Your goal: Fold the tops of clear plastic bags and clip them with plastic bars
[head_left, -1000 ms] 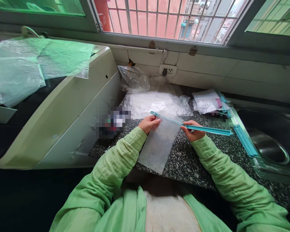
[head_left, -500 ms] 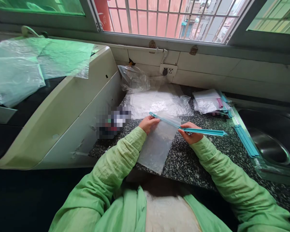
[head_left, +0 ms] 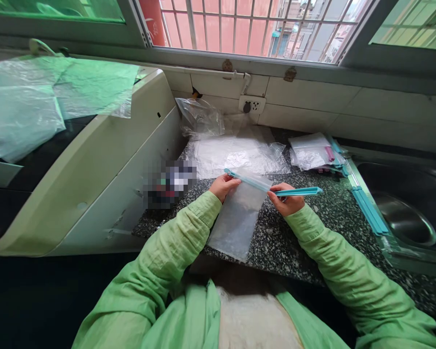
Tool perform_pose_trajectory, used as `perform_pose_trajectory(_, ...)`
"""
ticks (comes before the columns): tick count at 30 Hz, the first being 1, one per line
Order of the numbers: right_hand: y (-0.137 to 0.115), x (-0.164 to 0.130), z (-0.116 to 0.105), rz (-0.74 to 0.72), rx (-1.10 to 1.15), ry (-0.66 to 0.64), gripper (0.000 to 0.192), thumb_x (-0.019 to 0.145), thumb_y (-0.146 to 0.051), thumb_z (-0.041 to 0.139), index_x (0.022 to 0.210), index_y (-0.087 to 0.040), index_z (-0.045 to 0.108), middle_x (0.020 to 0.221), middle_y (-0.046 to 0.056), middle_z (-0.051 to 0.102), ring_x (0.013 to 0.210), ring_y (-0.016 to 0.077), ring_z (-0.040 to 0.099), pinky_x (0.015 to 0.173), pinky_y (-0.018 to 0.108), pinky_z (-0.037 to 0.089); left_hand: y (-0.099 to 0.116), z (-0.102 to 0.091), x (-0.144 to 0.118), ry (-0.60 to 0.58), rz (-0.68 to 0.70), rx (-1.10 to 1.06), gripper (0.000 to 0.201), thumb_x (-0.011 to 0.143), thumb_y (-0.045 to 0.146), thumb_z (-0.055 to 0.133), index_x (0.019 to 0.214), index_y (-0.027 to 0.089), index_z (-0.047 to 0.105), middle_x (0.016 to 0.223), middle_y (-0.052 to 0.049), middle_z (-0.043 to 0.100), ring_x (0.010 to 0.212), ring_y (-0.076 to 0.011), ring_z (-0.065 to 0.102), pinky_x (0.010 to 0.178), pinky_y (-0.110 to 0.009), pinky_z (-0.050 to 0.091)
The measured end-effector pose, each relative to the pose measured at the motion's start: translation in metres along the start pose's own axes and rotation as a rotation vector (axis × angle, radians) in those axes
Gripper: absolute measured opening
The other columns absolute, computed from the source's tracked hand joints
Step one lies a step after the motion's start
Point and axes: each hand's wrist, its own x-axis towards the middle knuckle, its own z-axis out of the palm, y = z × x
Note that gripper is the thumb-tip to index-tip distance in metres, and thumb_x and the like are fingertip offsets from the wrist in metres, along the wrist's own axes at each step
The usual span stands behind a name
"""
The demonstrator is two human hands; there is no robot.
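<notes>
The teal rod (head_left: 298,192) sticks out less to the right of the bag than it did a second ago; the right hand (head_left: 285,198) has slid it leftward along the bag's top edge. The left hand (head_left: 223,185) has barely moved.

A person in green sleeves stands at a speckled counter (head_left: 323,228) under a barred window. A clear bag (head_left: 236,218) lies flat on the counter in front of them, its lower end reaching the counter's near edge. The left hand pinches the bag's top left corner, where the clip's (head_left: 245,178) end sits. The right hand pinches the rod at the bag's top right corner, fingers curled around it.

The clip looks partly on: it spans the bag's mouth, but a length of rod projects to the right.

Behind lie loose plastic sheets (head_left: 236,152), a small stack of bags (head_left: 312,152), and spare teal clips (head_left: 368,211) beside a steel sink (head_left: 407,225).
</notes>
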Motion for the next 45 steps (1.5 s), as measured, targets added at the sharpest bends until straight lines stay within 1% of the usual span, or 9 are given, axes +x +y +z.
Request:
perform_pose_trajectory(8, 0.001, 0.0, 0.0, 0.032, -0.063, -0.001, 0.018, 0.075, -0.033, 0.053, 0.069, -0.018, 0.059, 0.06, 0.002, 0.061, 0.041, 0.008, 0.048, 0.041, 0.022, 0.042, -0.003, -0.002, 0.001, -0.034, -0.014, 0.118, 0.033, 0.042, 0.031, 0.075, 0.055, 0.012, 0.052, 0.042, 0.006, 0.043, 0.036, -0.0018, 0.032, 0.039, -0.019, 0.019)
perform_pose_trajectory(15, 0.004, -0.001, 0.001, -0.038, -0.064, 0.009, 0.017, 0.076, -0.032, 0.053, 0.07, -0.017, 0.058, 0.059, 0.003, 0.06, 0.041, 0.0082, 0.048, 0.042, 0.022, 0.042, -0.002, -0.001, 0.0, 0.006, -0.037, 0.066, 0.036, 0.037, 0.035, 0.076, 0.055, 0.011, 0.056, 0.047, 0.002, 0.054, 0.043, -0.0069, 0.046, 0.045, -0.02, 0.033)
perform_pose_trajectory(18, 0.004, 0.0, 0.0, -0.037, -0.054, -0.025, 0.019, 0.077, -0.035, 0.052, 0.072, -0.017, 0.058, 0.061, 0.003, 0.06, 0.044, 0.0092, 0.05, 0.044, 0.023, 0.044, -0.001, -0.001, 0.0, 0.039, -0.033, 0.07, 0.034, 0.035, 0.034, 0.076, 0.05, 0.012, 0.055, 0.044, 0.003, 0.053, 0.041, -0.0063, 0.044, 0.044, -0.02, 0.032)
perform_pose_trajectory(21, 0.004, 0.002, -0.002, -0.054, -0.054, -0.048, 0.019, 0.076, -0.036, 0.053, 0.075, -0.018, 0.058, 0.063, 0.004, 0.062, 0.052, 0.0124, 0.056, 0.05, 0.025, 0.048, 0.0, -0.001, -0.001, 0.07, -0.026, 0.086, 0.03, 0.037, 0.032, 0.075, 0.047, 0.012, 0.055, 0.042, 0.003, 0.051, 0.04, -0.0057, 0.042, 0.043, -0.02, 0.03)
perform_pose_trajectory(24, 0.003, 0.004, -0.005, -0.092, -0.026, -0.005, 0.016, 0.075, -0.034, 0.055, 0.078, -0.019, 0.058, 0.067, 0.005, 0.063, 0.059, 0.0144, 0.059, 0.055, 0.027, 0.05, 0.002, 0.0, -0.001, 0.094, -0.032, 0.092, 0.027, 0.039, 0.03, 0.074, 0.046, 0.012, 0.055, 0.041, 0.003, 0.05, 0.041, -0.0058, 0.041, 0.043, -0.02, 0.028)
perform_pose_trajectory(27, 0.001, 0.005, -0.007, -0.08, 0.007, 0.017, 0.014, 0.075, -0.033, 0.056, 0.079, -0.02, 0.058, 0.07, 0.005, 0.064, 0.062, 0.0153, 0.059, 0.057, 0.028, 0.051, 0.003, 0.001, -0.002, 0.097, -0.043, 0.094, 0.025, 0.041, 0.028, 0.073, 0.045, 0.012, 0.055, 0.041, 0.003, 0.049, 0.041, -0.0061, 0.041, 0.043, -0.02, 0.028)
perform_pose_trajectory(31, -0.001, 0.005, -0.009, -0.061, 0.049, 0.041, 0.013, 0.074, -0.031, 0.056, 0.079, -0.019, 0.057, 0.071, 0.005, 0.064, 0.063, 0.0159, 0.06, 0.057, 0.029, 0.051, 0.006, 0.003, -0.004, 0.096, -0.04, 0.083, 0.023, 0.044, 0.026, 0.072, 0.043, 0.012, 0.053, 0.04, 0.003, 0.047, 0.041, -0.0053, 0.039, 0.044, -0.02, 0.027)
perform_pose_trajectory(38, -0.002, 0.003, -0.007, -0.13, 0.056, 0.168, 0.01, 0.073, -0.023, 0.058, 0.082, -0.019, 0.056, 0.072, 0.005, 0.064, 0.064, 0.0159, 0.06, 0.055, 0.03, 0.051, 0.008, 0.004, -0.006, 0.085, -0.043, 0.038, 0.026, 0.042, 0.026, 0.073, 0.043, 0.012, 0.051, 0.039, 0.005, 0.045, 0.04, -0.0039, 0.036, 0.043, -0.02, 0.026)
perform_pose_trajectory(45, 0.004, 0.003, -0.01, -0.197, -0.012, 0.109, 0.012, 0.074, -0.03, 0.056, 0.079, -0.02, 0.061, 0.072, 0.006, 0.065, 0.064, 0.0167, 0.061, 0.055, 0.031, 0.053, 0.007, 0.003, -0.005, 0.078, -0.024, 0.046, 0.027, 0.045, 0.028, 0.073, 0.046, 0.012, 0.051, 0.04, 0.005, 0.045, 0.04, -0.0041, 0.038, 0.042, -0.02, 0.026)
